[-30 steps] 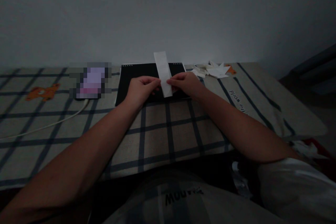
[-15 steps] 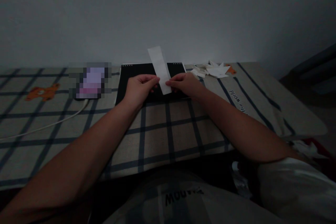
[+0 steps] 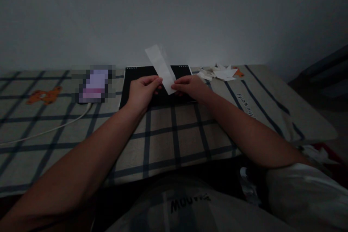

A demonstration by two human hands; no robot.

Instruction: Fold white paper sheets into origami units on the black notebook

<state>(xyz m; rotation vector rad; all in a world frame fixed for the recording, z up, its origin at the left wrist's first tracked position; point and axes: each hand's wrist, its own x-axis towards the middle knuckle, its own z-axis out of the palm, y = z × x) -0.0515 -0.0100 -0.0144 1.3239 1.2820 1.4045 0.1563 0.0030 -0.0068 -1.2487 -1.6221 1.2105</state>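
Observation:
A folded strip of white paper (image 3: 161,66) is held up at a slant, its top leaning left and its layers slightly apart along the right side. My left hand (image 3: 144,90) pinches its left edge between thumb and fingers. Low on its right edge, my right hand (image 3: 192,87) pinches it too; the fingers behind the paper are partly hidden. Beneath both hands lies a black notebook or pad (image 3: 136,74) with small holes along its far edge.
Folded white paper pieces (image 3: 221,72) lie to the right on the checked tablecloth (image 3: 163,134). At left, a phone (image 3: 95,85), blurred over, is plugged into a white cable (image 3: 62,126). A grey wall (image 3: 174,14) stands behind the table.
The paper strip has tilted further left at its top, and its lower end has risen a little. My left hand has shifted slightly left; my right hand stays almost in place.

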